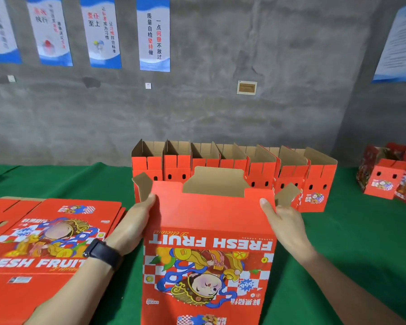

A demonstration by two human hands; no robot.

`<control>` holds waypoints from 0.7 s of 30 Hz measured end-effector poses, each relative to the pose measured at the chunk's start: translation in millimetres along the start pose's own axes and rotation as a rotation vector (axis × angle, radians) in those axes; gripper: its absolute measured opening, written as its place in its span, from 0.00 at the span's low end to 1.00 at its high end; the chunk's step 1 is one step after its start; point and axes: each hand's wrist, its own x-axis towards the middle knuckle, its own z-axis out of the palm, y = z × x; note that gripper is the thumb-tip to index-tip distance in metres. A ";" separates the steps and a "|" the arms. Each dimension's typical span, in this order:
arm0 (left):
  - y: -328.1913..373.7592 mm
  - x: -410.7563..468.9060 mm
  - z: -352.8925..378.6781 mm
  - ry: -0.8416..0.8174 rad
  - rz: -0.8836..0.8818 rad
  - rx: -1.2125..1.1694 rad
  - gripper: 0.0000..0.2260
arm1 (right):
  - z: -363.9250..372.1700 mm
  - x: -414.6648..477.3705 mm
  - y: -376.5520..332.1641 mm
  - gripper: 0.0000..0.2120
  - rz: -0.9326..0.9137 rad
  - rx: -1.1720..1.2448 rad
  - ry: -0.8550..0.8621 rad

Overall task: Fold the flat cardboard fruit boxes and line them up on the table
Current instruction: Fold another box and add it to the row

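1. We grip a partly opened red fruit box (pixel 209 221) by its side edges, left hand (pixel 138 214) on the left and right hand (pixel 284 221) on the right, with both thumbs on the printed face.
2. Its print reads upside down to us, and brown flaps stand up at its top.
3. Behind it, a row of folded boxes (pixel 232 165) stands open-topped on the green table (pixel 349 242).
4. A stack of flat boxes (pixel 45 231) lies at our left.
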 end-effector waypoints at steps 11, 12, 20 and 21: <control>-34.3 -27.0 20.5 0.145 0.381 0.648 0.25 | -10.2 -2.7 15.7 0.31 0.052 -0.092 0.033; -34.3 -30.9 21.6 0.160 0.404 0.699 0.26 | -10.5 -2.2 18.3 0.30 0.066 -0.078 0.018; -38.2 -52.6 39.3 0.288 0.359 0.990 0.31 | -10.7 -12.4 25.0 0.25 -0.053 -0.179 -0.170; -37.9 -52.6 39.6 0.279 0.402 1.052 0.31 | -12.0 -12.1 25.3 0.24 -0.075 -0.204 -0.184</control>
